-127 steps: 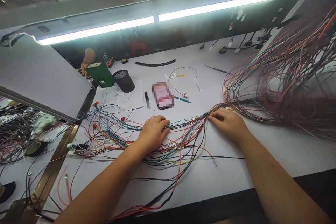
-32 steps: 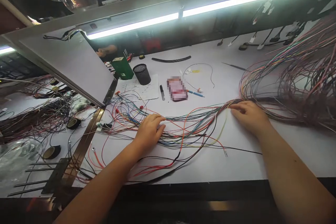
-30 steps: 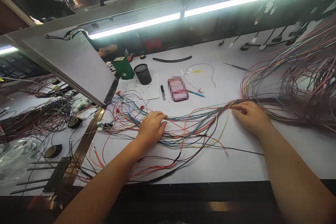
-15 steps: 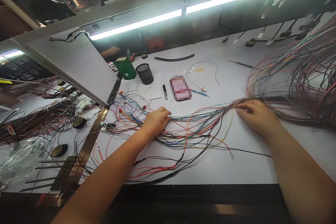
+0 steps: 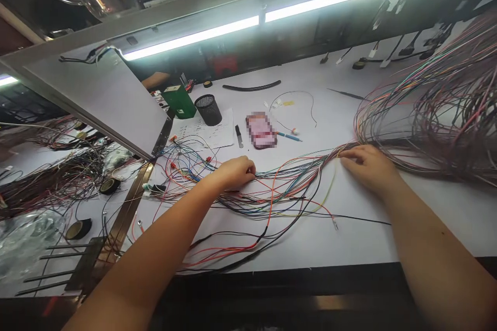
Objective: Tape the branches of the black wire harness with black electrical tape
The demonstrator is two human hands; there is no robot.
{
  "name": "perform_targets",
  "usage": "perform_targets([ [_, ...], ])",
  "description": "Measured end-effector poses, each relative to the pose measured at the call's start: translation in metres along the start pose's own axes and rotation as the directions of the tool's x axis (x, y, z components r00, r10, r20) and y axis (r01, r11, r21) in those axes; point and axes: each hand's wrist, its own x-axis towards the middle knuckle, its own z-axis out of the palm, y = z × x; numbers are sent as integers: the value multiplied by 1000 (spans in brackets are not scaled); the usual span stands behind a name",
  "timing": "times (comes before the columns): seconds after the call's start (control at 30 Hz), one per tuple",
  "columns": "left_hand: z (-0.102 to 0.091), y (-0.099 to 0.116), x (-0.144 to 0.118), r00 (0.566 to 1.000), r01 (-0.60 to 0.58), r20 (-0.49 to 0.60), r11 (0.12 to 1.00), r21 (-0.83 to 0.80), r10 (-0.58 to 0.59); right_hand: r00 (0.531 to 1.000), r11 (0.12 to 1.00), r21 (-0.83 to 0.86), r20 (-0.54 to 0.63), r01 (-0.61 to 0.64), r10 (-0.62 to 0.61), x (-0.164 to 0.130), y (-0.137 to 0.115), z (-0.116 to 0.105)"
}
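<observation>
Head view: left hand (image 5: 235, 172) has curled since half a second ago, fingers now closed into a loose grip on the multicoloured wire bundle (image 5: 295, 178) lying on the white desk (image 5: 349, 238); the strands look gathered, not just pressed. Right hand (image 5: 367, 165) stays flat, fingers extended, pinning the same bundle where it meets the big loose coil of thin wires (image 5: 435, 114). Beyond the left grip: black mesh cup (image 5: 208, 109), green box (image 5: 179, 102), paper sheet (image 5: 209, 134). Tangled wire ends (image 5: 182, 163) crowd its left.

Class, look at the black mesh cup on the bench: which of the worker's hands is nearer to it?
Left. The left hand rests on wires just in front of the black mesh cup; the right hand lies far off to its right.
</observation>
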Motion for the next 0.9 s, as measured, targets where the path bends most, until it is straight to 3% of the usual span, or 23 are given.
perform_targets([
  [0.1,-7,-1,8,997,-5,73,1000,-28,7,1000,1000,10,-5,23,-23,1,2,1],
  [0.23,-11,-5,4,996,-25,85,998,-58,30,999,998,45,-21,43,-42,3,6,4],
  [0.3,-12,-10,-3,998,-52,40,993,-109,57,998,997,55,-38,53,-51,3,6,5],
  [0.4,-10,-22,-19,992,-50,-125,971,-235,20,996,997,52,-69,60,-56,1,2,4],
  [0.47,-8,-31,-29,951,-8,-298,959,-284,-80,995,997,56,-85,56,-51,0,-2,2],
  [0.57,-3,-42,-42,805,-35,-550,907,-419,-223,994,994,96,-104,45,-35,-1,-6,-1],
  [0.63,-1,-47,-49,747,-51,-620,909,-415,-241,992,985,169,-125,34,-13,-1,-6,-2],
  [0.73,-4,-53,-56,712,-34,-637,892,-450,-294,981,959,284,-190,24,32,0,-1,-3],
  [0.8,-9,-58,-57,624,-108,-610,720,-686,-488,967,943,332,-242,2,83,2,4,-3],
  [0.87,-17,-65,-57,553,-295,-446,334,-895,-704,944,927,373,-294,-30,149,6,10,-2],
  [0.9,-21,-69,-57,558,-393,-336,115,-912,-759,931,917,397,-317,-44,182,8,12,-1],
])
